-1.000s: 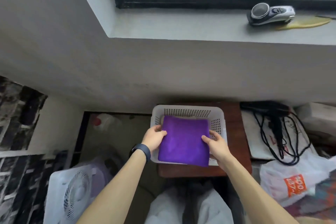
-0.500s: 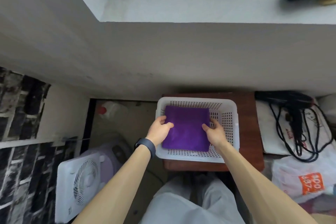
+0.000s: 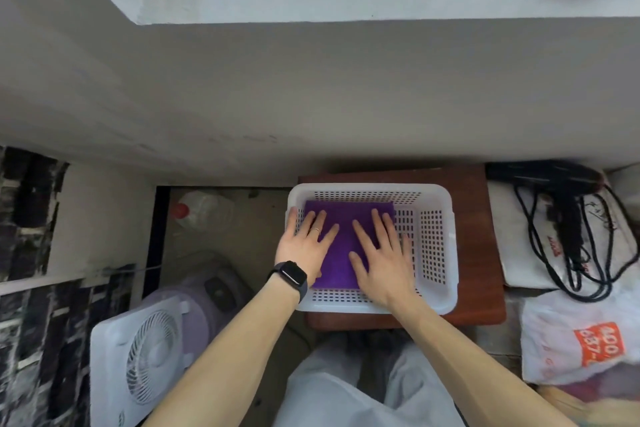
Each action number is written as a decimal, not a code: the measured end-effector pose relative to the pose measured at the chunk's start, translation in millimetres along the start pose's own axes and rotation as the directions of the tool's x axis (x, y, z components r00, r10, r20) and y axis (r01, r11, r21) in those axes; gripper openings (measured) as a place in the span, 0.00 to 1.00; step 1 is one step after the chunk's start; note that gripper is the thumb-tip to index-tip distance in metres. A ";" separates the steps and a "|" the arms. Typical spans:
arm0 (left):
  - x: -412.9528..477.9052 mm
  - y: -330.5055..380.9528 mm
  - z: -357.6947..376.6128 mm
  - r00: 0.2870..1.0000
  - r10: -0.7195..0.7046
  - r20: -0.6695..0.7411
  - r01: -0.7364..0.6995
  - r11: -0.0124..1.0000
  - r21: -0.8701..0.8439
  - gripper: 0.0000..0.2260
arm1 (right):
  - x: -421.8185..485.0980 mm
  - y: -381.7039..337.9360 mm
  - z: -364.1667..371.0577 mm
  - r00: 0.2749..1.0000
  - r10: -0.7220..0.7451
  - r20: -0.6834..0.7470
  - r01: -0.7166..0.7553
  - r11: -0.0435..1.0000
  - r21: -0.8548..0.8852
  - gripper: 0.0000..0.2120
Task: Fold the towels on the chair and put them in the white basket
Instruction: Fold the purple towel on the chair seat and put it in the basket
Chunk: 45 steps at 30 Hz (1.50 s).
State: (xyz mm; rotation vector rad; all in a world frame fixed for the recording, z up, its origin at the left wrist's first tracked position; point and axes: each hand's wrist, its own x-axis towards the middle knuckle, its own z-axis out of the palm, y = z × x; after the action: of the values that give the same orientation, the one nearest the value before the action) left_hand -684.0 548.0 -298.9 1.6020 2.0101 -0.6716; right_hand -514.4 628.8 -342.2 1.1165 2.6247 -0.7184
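1. Half a second ago the folded purple towel (image 3: 346, 210) was pinched at its edges; it has since been let go and lies flat in the white basket (image 3: 367, 188), toward its 9 o'clock side, on the bench (image 3: 478, 236).
2. This towel is judged placed.
3. Both grips are released: the left hand (image 3: 304, 246) and right hand (image 3: 381, 260) are laid palm-down on the towel, fingers straight toward 12 o'clock.

Purple towel (image 3: 341, 246) in a white perforated basket (image 3: 438, 243) — reddish-brown stool (image 3: 479, 253), black-banded watch (image 3: 290, 277).
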 end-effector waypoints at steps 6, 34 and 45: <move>8.5 4.2 10.5 0.999 -0.037 0.029 0.037 0.999 0.024 0.49 | 19.0 18.9 18.1 0.994 -0.034 0.108 0.045 0.994 -0.096 0.31; -84.3 59.8 -19.5 0.925 -0.380 -0.001 0.321 0.782 -0.534 0.32 | -50.9 17.2 -86.2 0.964 -0.122 0.235 0.138 0.989 -0.054 0.22; -287.5 137.1 54.8 0.453 -0.870 0.194 0.401 0.005 -0.916 0.17 | -156.1 -80.5 -112.0 0.676 -0.707 0.206 0.708 0.701 0.085 0.15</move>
State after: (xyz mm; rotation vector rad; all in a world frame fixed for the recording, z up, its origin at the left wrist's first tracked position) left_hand -489.0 326.1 -167.7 -0.0678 2.6817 0.6671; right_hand -463.2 540.5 -160.6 -0.0733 2.8056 -0.8958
